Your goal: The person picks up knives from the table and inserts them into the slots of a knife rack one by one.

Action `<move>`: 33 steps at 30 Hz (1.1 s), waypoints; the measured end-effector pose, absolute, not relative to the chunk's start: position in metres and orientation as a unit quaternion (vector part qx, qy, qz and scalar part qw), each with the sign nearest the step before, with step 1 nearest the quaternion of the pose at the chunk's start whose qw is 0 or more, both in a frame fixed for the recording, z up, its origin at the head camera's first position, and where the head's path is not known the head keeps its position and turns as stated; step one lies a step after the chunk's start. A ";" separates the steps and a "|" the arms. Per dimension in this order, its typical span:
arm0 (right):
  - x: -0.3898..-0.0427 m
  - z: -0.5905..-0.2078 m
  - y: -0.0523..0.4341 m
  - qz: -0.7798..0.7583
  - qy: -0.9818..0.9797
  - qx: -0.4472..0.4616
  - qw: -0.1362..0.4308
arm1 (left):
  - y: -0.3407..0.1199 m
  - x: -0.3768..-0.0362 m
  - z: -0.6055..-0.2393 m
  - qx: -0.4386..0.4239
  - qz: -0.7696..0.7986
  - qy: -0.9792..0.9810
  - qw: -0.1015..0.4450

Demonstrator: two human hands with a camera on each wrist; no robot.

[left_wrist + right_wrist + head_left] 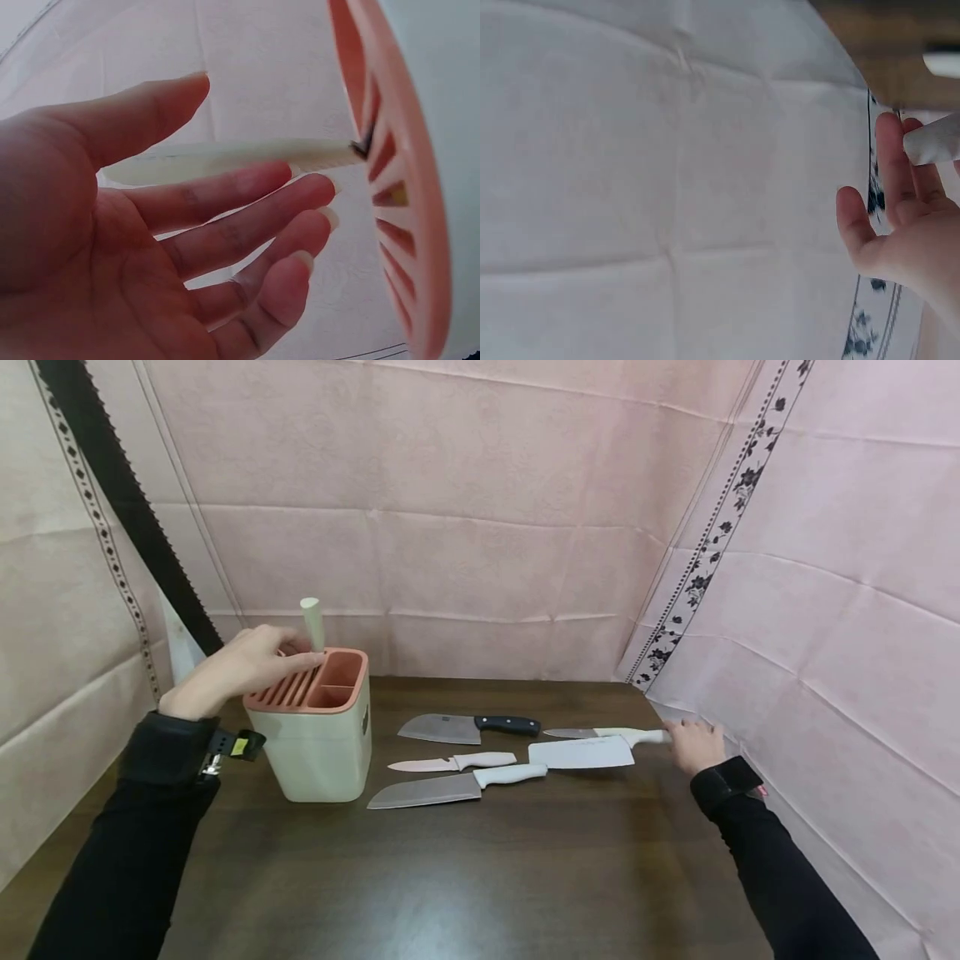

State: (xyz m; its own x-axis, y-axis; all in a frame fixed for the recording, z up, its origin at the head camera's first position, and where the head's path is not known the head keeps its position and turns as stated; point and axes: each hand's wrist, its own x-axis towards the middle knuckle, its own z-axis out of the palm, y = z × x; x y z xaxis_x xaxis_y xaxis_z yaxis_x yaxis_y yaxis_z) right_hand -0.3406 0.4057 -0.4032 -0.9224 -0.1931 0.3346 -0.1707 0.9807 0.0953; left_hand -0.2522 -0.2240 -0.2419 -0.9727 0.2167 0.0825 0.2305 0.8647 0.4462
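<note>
Knife block (318,739), cream body with a salmon slotted top, stands on the left half of the dark wooden table (465,877). One cream handle (312,623) rises upright out of a rear slot.

Left hand (240,667): forearm in a black sleeve, raised from lower left, wrist a little above the block's rim. Palm hangs over the block's rear left corner. Fingers straight, loosely spread, tips at the base of the handle. Left wrist view: handle (225,159) runs between thumb and fingers (247,191), with a gap to the thumb; fingers lie alongside it, not wrapped round it. Hand open, gripping nothing.

Right hand (693,745): arm stretched forward along the right edge of the table, hand low by the pink cloth wall. Fingertips meet the white handle end of the cleaver (592,750), whose broad blade points left. Right wrist view: fingers (891,161) look extended, with the handle end (937,141) against them; the frame cuts off much of the hand, so actual grip cannot be confirmed.

Between the hands, flat on the table:
- black-handled knife (468,727), nearest the block's right side
- small pale knife (450,763)
- large white-handled knife (457,787), nearest the viewer
- slim knife (592,732), just behind the cleaver
</note>
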 end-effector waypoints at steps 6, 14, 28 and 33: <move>-0.337 -0.373 0.401 -0.040 -0.971 0.126 0.201 | -0.217 -0.249 -0.240 -0.140 -0.227 -0.964 0.018; -0.333 -0.328 0.386 -0.015 -0.965 0.159 0.207 | -0.206 -0.248 -0.234 -0.176 -0.219 -0.959 0.037; -0.332 -0.268 0.349 0.131 -0.965 0.175 0.145 | -0.184 -0.247 -0.233 -0.185 -0.264 -0.946 0.024; -0.331 -0.267 0.327 0.234 -0.946 0.181 0.130 | -0.175 -0.247 -0.236 -0.185 -0.273 -0.944 0.018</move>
